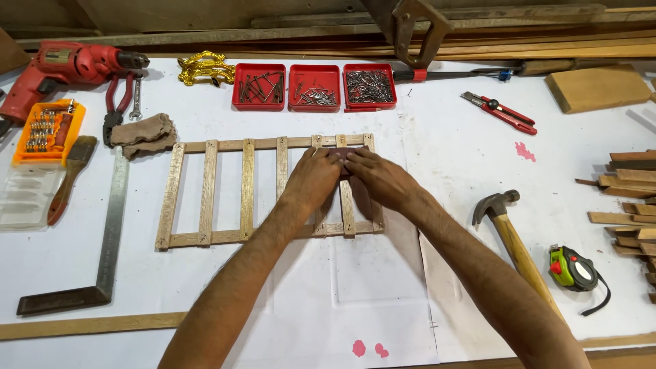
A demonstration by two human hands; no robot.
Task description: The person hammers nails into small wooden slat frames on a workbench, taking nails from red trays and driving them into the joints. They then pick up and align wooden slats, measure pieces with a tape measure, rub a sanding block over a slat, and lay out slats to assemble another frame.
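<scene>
We press our left hand (313,179) and right hand (378,176) together, fingertips pinched on a small dark block (344,162) atop the slatted wooden frame (208,186), rough and ladder-shaped, mid-table. A hammer (509,236) and steel square (109,232) lie well apart; bare white table (369,287) lies before us.

Both forearms bare, reaching forward from bottom edge, converging over wooden slatted frame (273,188). Left hand (313,179) palm down on right part of frame, fingers bent, tips at upper rail. Right hand (378,179) beside it, also palm down, knuckles raised. Fingertips of both hands meet just below frame's upper rail, pressing small dark piece (344,158); what piece is, cannot tell. Wrists straight, elbows out of view. Thumbs tucked inward, mostly hidden.
</scene>
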